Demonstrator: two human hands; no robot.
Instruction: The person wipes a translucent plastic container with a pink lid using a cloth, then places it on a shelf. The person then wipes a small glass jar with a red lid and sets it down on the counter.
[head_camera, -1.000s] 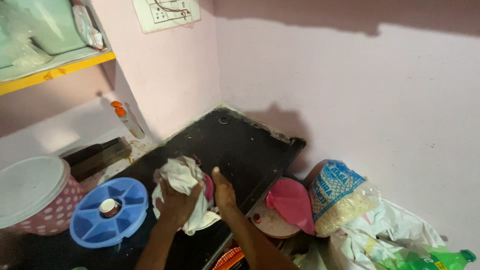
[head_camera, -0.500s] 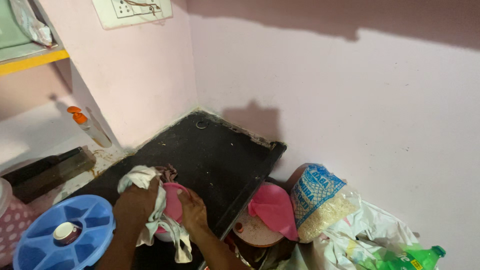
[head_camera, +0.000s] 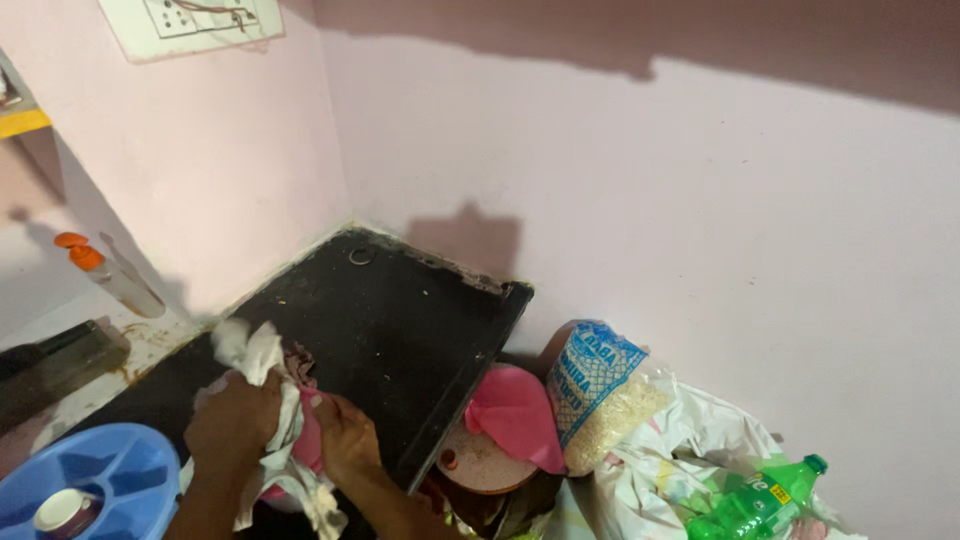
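My left hand (head_camera: 232, 422) grips a crumpled white cloth (head_camera: 262, 370) and presses it onto a pink object (head_camera: 305, 445) that is mostly covered. My right hand (head_camera: 345, 440) holds that pink object from the right side. Both hands are over the near part of a black stone slab (head_camera: 385, 320) set in the corner of pink walls. What the pink object is cannot be made out.
A blue sectioned plastic tray (head_camera: 100, 475) lies at the lower left. An orange-capped bottle (head_camera: 112, 277) leans by the left wall. Right of the slab are a pink lid (head_camera: 515, 412), a blue-printed bag of grain (head_camera: 605, 390), white bags (head_camera: 690, 450) and a green bottle (head_camera: 762, 497).
The view has swung to the right, pushing the tray and shelf off to the left. Both hands have drawn closer together around the cloth and the pink object.
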